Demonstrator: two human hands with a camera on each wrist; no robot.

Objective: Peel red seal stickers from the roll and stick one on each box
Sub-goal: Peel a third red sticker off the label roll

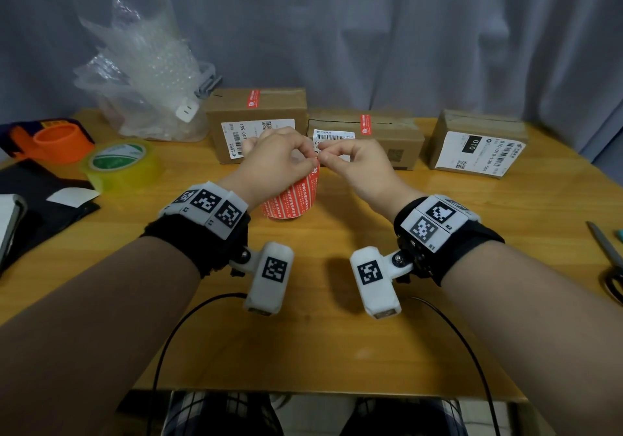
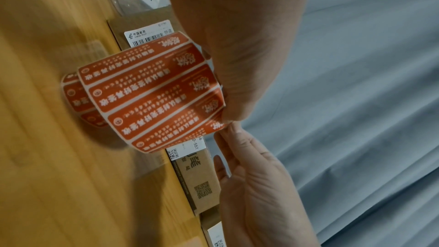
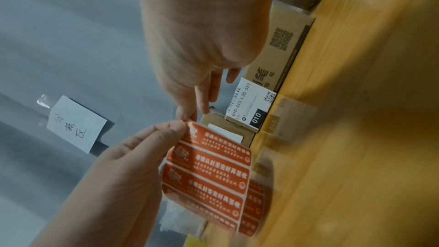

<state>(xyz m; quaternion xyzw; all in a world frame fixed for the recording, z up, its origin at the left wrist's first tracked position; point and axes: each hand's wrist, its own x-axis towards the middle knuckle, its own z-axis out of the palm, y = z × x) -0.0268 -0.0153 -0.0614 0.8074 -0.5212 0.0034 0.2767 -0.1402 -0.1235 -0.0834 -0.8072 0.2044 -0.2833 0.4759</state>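
Two hands pinch sticker roll (image 1: 293, 199) | box label (image 1: 478, 152) "010-010-L30-551" | "CHINA POST"

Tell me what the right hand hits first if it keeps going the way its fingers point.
Probably the left hand, whose fingertips nearly meet the right hand at the sticker roll's top corner; depth is unclear.

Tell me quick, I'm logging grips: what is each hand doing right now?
Left hand: grips the sticker roll at its top edge.
Right hand: pinches a corner of a red sticker on the roll.
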